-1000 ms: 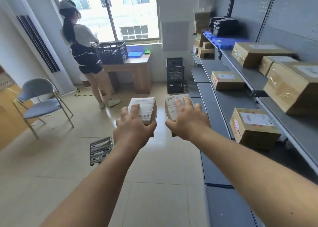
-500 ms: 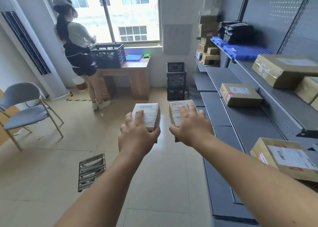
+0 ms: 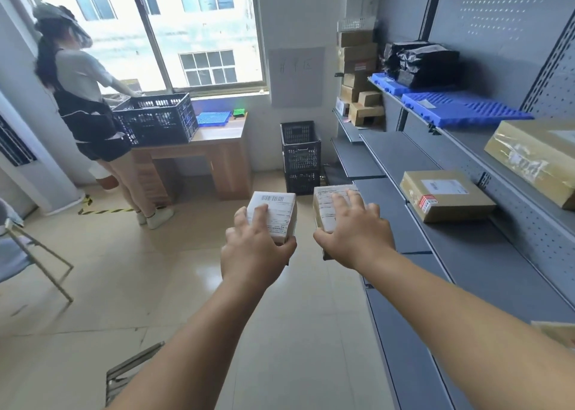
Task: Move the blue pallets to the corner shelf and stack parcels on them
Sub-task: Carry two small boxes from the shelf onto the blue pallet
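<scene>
My left hand [image 3: 253,249] grips a small parcel [image 3: 275,209] with a white barcode label, held out over the floor. My right hand [image 3: 353,232] grips a second small labelled parcel [image 3: 326,201] beside it, near the shelf's front edge. Two blue pallets lie on the upper right shelf: a near blue pallet [image 3: 460,111], bare, and a far blue pallet [image 3: 387,84] carrying black bags [image 3: 420,63]. In the corner beyond stands a stack of brown boxes [image 3: 357,77]. Another blue pallet [image 3: 213,119] lies on the desk by the window.
Grey shelving [image 3: 466,254] runs along the right, with a brown parcel [image 3: 445,195] and a larger taped one [image 3: 535,157]. A person [image 3: 87,111] stands at a wooden desk [image 3: 214,148] with a black crate [image 3: 158,120]. Stacked black crates [image 3: 300,157], a chair [image 3: 28,254] and a floor grate [image 3: 130,372] surround the open floor.
The view has advanced toward the corner; shelves and the stacked crates look nearer. Both hands still hold their parcels out in front, unchanged in grip.
</scene>
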`<state>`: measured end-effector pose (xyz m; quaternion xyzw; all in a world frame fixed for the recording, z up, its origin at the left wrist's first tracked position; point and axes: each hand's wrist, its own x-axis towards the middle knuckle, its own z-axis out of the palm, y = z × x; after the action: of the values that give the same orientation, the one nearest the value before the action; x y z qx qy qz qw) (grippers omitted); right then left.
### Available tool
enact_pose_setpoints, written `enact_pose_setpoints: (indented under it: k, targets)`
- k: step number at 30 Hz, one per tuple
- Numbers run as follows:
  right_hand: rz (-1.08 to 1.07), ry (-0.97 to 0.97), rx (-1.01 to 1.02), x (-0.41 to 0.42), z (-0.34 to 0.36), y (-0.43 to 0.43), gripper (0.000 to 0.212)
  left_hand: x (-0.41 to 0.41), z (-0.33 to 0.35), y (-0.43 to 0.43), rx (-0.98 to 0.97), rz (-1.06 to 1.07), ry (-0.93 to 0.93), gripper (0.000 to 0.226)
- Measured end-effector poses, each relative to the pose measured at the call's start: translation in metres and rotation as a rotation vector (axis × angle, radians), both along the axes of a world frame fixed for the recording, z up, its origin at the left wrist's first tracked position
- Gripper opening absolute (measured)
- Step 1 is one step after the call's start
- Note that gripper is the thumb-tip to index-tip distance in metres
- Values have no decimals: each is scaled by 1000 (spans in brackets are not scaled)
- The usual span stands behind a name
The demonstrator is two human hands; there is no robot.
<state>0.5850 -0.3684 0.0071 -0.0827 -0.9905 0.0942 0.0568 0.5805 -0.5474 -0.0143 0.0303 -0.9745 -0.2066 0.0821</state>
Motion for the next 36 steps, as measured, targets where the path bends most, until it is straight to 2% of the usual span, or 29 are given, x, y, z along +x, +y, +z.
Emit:
enact_pose_setpoints:
  k: [11, 18, 29, 36]
  targets:
    - [52, 33, -7, -201, 14, 71, 80, -189, 9, 67, 29, 66, 37, 79]
    - [46, 28, 25, -299, 14, 91, 82, -290, 12, 84, 38, 71, 34, 79]
    - [-83, 27, 21, -461, 10, 81, 82, -482, 8, 66, 23, -42, 40, 77]
    - [-222, 32, 10, -531, 20, 95, 80, -586, 9, 83, 27, -187, 42, 75]
